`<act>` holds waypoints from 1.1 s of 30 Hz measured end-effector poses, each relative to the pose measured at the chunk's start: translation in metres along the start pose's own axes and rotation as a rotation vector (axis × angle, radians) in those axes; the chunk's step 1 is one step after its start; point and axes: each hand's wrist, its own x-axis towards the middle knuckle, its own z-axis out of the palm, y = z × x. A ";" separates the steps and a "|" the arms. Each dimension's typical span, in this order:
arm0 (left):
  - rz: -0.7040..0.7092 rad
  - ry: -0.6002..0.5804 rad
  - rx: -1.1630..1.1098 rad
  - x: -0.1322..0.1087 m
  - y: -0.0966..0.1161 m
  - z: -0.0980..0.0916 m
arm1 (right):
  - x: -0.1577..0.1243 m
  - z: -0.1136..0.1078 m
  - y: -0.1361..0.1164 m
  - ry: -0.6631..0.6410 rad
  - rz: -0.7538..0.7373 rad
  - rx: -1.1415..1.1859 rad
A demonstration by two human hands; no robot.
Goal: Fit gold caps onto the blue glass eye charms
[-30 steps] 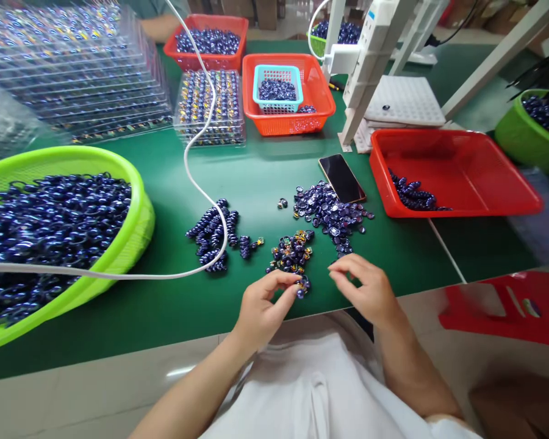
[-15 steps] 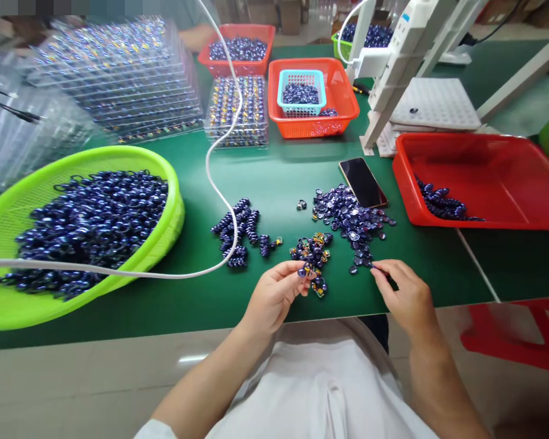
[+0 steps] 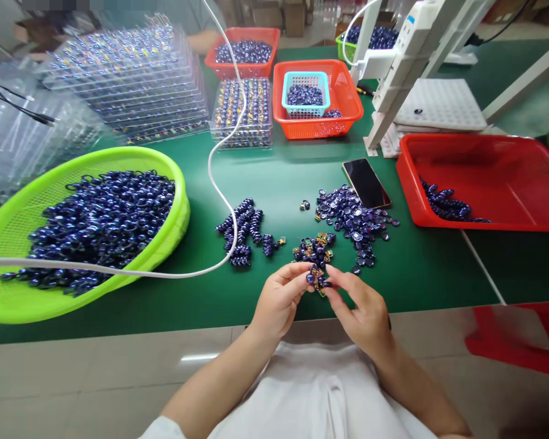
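My left hand [image 3: 281, 302] and my right hand [image 3: 361, 314] meet at the near edge of the green table [image 3: 274, 177], fingers pinched together on a small dark blue bead piece [image 3: 312, 278]. Just beyond the fingertips lies a small heap of blue and yellow pieces [image 3: 315, 249]. A wider scatter of flat dark blue pieces [image 3: 350, 216] spreads to the right of it. Short stacked strings of blue beads [image 3: 244, 228] lie to the left.
A lime basket [image 3: 9, 292] full of blue pieces sits at left, crossed by a white cable [image 3: 210, 177]. A red tray [image 3: 485, 183] is at right, a phone [image 3: 366, 183] beside it. Orange baskets [image 3: 318, 125], clear stacked trays [image 3: 123, 85] and a white stand [image 3: 407, 55] are behind.
My right hand left the scattered flat pieces and came back to meet my left hand. Both now pinch one piece together.
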 end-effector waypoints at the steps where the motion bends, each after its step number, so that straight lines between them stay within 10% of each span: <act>1: 0.007 0.016 -0.007 0.000 0.000 0.000 | 0.001 0.002 0.000 -0.014 -0.050 -0.022; 25: 0.020 0.071 -0.034 0.000 -0.002 0.002 | 0.004 0.002 0.010 -0.078 -0.269 -0.228; 33: 0.009 0.059 -0.014 -0.001 -0.001 0.000 | 0.001 0.000 0.005 -0.072 0.024 0.166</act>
